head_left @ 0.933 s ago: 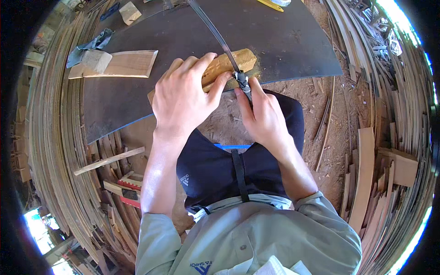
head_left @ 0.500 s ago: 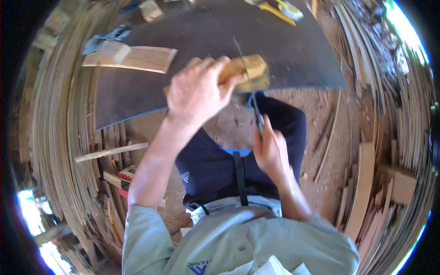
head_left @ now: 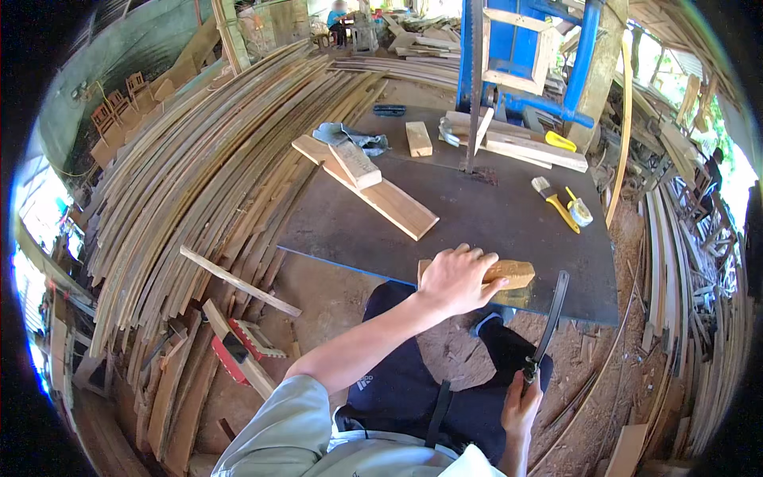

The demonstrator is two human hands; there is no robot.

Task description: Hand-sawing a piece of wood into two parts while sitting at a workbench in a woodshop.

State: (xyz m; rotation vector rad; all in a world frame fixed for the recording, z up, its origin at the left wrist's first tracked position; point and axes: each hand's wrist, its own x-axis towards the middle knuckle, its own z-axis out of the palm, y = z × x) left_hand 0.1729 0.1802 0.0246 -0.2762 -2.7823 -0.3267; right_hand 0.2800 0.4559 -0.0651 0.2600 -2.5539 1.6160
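Note:
My left hand (head_left: 461, 280) is wrapped over a wooden block (head_left: 515, 275) at the near edge of the dark tabletop (head_left: 373, 238). The block's right end sticks out past my thumb. Lower and to the right, my right hand (head_left: 521, 401) grips the handle of a long hand tool with a narrow, slightly curved dark blade (head_left: 551, 316). Its tip points up and away, apart from the block. Whether the blade has teeth is too small to tell. Beyond my left hand lies a flat board (head_left: 389, 203), with a smaller wood piece (head_left: 357, 164) on top.
An upright saw blade (head_left: 475, 87) rises from the table before a blue machine frame (head_left: 499, 52). A paintbrush (head_left: 555, 203), a small white pot (head_left: 579, 212), a grey cloth (head_left: 350, 137) and another block (head_left: 418, 139) lie there. Timber stacks (head_left: 199, 159) line the left.
The view has tilted up, showing more of the table and workshop. The blade, which crossed the block's right end, is now apart from it, with my right hand lower and farther right.

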